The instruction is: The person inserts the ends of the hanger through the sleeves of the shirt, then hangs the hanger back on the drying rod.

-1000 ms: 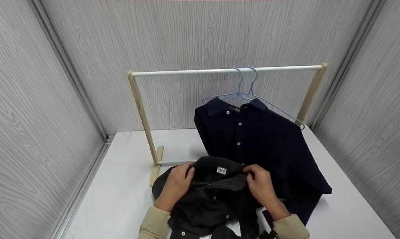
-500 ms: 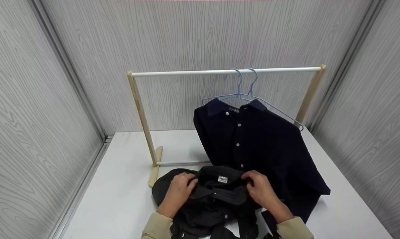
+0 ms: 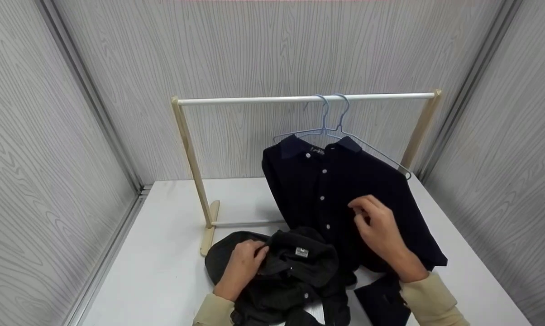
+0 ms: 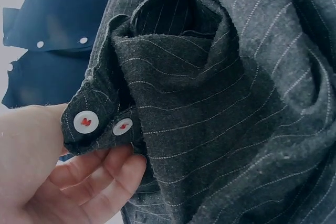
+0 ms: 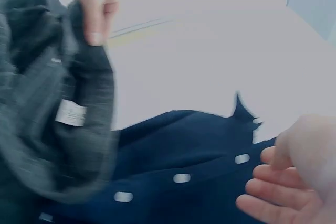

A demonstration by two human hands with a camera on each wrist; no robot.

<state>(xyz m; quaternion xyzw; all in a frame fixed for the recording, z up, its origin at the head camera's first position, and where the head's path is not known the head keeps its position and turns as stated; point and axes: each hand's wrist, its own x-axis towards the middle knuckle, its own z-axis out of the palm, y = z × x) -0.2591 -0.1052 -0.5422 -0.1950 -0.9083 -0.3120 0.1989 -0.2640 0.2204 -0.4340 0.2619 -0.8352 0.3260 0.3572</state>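
Note:
A charcoal shirt (image 3: 272,296) with thin pale stripes lies bunched on the table, its collar (image 3: 320,258) and white label (image 3: 302,251) facing up. My left hand (image 3: 241,268) pinches the collar's left side. In the left wrist view, a cuff (image 4: 100,124) with two white buttons lies against that hand's fingers. My right hand (image 3: 383,228) is off the collar, holding nothing, fingers loosely bent in front of a navy shirt (image 3: 295,185). The navy shirt hangs on a blue wire hanger (image 3: 381,156), its right shoulder end bare.
A white rail (image 3: 245,100) on wooden legs (image 3: 191,163) crosses the back of the white table (image 3: 164,208). A second blue hanger (image 3: 323,113) hangs beside the first. Part of the navy shirt (image 3: 381,299) lies on the table at the right. Grey wood-grain walls enclose the table.
Both hands pinched the charcoal collar and lowered it toward the table. My right hand has since let go and moved up and right toward the navy shirt. The left hand stays on the collar.

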